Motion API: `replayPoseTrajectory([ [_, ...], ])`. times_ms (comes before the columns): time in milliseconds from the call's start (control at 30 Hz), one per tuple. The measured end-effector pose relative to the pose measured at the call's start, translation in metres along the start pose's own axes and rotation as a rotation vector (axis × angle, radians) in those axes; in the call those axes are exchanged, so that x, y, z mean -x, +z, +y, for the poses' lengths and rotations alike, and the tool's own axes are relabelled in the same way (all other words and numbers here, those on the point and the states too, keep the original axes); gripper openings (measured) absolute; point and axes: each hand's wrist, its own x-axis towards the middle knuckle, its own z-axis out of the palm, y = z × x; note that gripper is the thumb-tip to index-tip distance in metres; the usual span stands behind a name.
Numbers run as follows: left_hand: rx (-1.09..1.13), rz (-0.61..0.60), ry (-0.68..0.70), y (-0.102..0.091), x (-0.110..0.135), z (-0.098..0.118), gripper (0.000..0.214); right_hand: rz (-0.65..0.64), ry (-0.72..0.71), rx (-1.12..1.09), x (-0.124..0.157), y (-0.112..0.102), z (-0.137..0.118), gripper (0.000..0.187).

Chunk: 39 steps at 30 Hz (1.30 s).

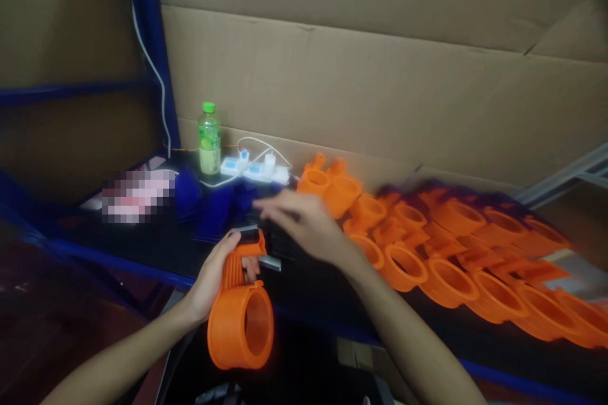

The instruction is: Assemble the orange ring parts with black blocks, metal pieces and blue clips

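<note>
My left hand (216, 275) is closed around the handle of an orange plastic part (242, 319) with a wide ring at its lower end, held in front of the shelf edge. A grey metal piece (266, 261) sticks out near the top of that handle. My right hand (304, 221) reaches left over the dark shelf, fingers stretched out and smeared by motion, above a pile of dark blue pieces (223, 202). Nothing shows in the right hand.
Several similar orange ring parts (446, 253) lie in rows across the dark shelf (142, 247) to the right. A green-capped bottle (209, 139) and a white power strip (254, 169) with cables stand at the back. Cardboard sheets (380, 88) form the rear wall. A blue shelf post (147, 44) rises at the left.
</note>
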Motion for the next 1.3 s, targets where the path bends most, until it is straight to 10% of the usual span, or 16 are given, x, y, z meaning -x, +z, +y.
replayPoseTrajectory([
  [167, 0.045, 0.012, -0.009, -0.002, 0.001, 0.0, 0.045, -0.146, 0.339, 0.48, -0.054, 0.014, 0.052, 0.025],
  [400, 0.096, 0.016, -0.096, -0.005, 0.0, 0.0, 0.055, -0.266, 0.409, 0.573, -0.074, 0.049, 0.081, 0.038],
  [667, 0.044, -0.004, 0.109, 0.003, 0.001, 0.001, 0.023, -0.24, 0.441, 0.517, -0.072, 0.063, 0.089, 0.038],
  [1300, 0.062, 0.039, 0.135, 0.007, -0.001, -0.002, 0.023, 0.344, 0.335, -0.446, 0.042, 0.017, -0.016, 0.022],
])
